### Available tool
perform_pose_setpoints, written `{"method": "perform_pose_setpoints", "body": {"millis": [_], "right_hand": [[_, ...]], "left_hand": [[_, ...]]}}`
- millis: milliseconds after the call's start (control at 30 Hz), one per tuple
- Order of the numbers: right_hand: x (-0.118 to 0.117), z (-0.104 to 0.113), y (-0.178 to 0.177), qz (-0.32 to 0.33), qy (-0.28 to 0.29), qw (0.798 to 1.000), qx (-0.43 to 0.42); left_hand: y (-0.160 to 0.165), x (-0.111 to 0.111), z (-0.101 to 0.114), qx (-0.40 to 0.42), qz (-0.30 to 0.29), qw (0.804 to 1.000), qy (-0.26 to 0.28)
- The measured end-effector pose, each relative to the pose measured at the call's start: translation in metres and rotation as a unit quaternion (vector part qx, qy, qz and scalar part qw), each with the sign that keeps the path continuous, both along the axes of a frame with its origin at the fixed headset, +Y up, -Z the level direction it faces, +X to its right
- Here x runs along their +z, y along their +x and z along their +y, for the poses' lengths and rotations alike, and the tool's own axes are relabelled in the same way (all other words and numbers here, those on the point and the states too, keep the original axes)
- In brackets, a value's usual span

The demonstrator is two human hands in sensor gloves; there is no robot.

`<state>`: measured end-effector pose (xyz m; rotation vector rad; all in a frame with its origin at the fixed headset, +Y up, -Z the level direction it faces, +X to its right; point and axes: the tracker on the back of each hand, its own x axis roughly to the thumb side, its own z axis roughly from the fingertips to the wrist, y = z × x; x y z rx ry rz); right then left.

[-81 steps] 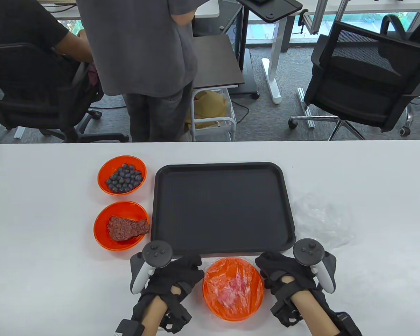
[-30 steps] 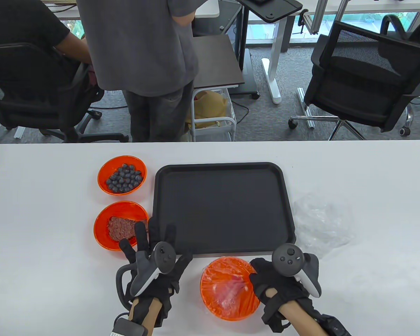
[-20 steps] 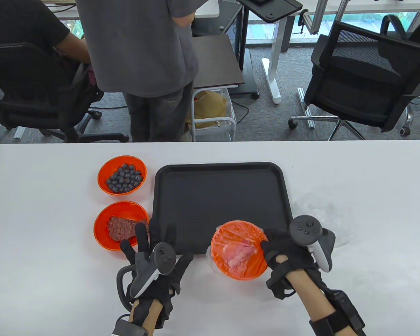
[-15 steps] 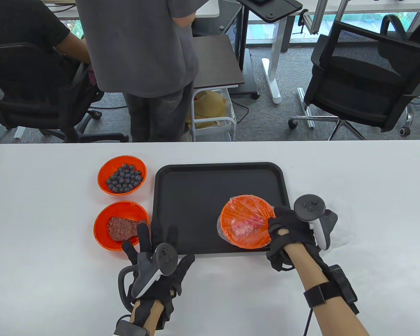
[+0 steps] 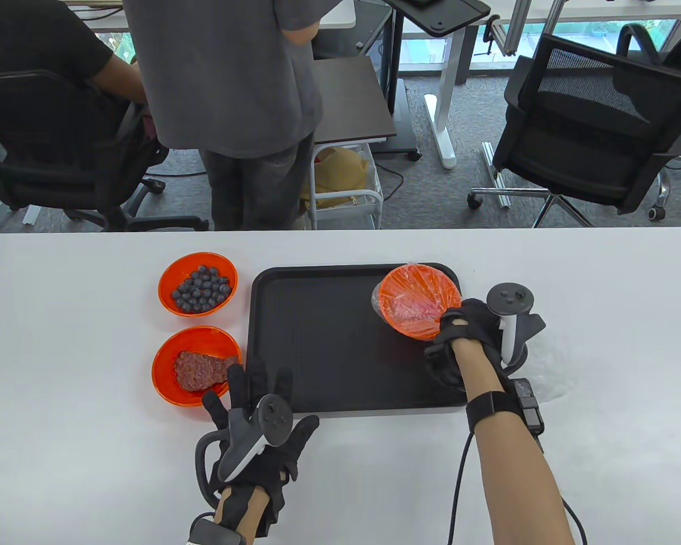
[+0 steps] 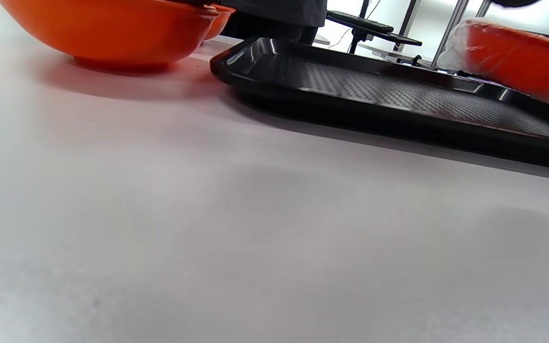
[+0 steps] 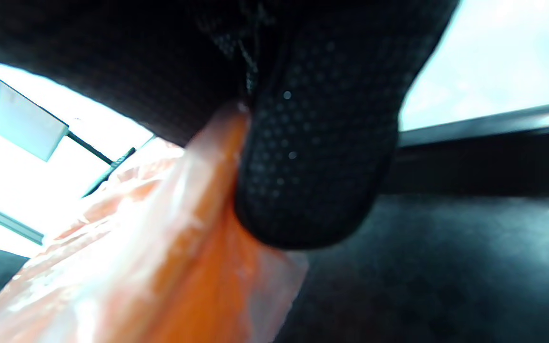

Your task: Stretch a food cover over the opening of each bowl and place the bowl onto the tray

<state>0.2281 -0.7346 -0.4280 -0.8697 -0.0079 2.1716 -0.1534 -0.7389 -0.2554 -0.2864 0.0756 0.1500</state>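
Currently: covered bowl carried over the tray's upper right corner, pinched at the rim.

From the right wrist view I read one of my fingertips [image 7: 312, 157] pressed hard against the film-wrapped rim of the covered bowl [image 5: 419, 301], so my right hand [image 5: 468, 335] pinches it at its lower right edge. The bowl looks tilted and, in the left wrist view, seems clear of the tray [image 5: 318, 363] floor. Risk, as I judge it: a one-point rim grip on slick film may slip, or drag the food cover [image 7: 127, 247] off the opening; setting down too near the tray wall could tip the bowl. My right forearm reaches diagonally from the lower right of the frame. My left hand [image 5: 255, 437] rests flat at lower centre, fingers spread, holding nothing, just below the meat bowl [image 5: 196, 366].
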Motion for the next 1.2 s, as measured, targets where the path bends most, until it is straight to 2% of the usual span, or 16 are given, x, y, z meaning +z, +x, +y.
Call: {"method": "perform_pose_setpoints", "body": {"millis": [333, 600, 767, 967, 1200], "right_hand": [[-0.012, -0.011, -0.009, -0.047, -0.019, 0.999, -0.006], [-0.014, -0.018, -0.012, -0.054, -0.025, 0.998, -0.01], [-0.012, -0.015, -0.011, -0.056, -0.025, 0.998, -0.01], [-0.006, -0.004, -0.007, -0.049, -0.008, 0.999, -0.003], [0.019, 0.022, 0.0, -0.01, 0.038, 0.998, 0.039]], "left_hand": [[0.003, 0.001, 0.001, 0.002, -0.006, 1.0, 0.001], [0.003, 0.001, 0.002, 0.005, -0.007, 1.0, -0.003], [0.003, 0.001, 0.001, 0.011, -0.008, 1.0, -0.007], [0.003, 0.001, 0.001, 0.016, -0.007, 1.0, -0.009], [0.002, 0.0, 0.001, 0.025, -0.007, 1.0, -0.015]]}}
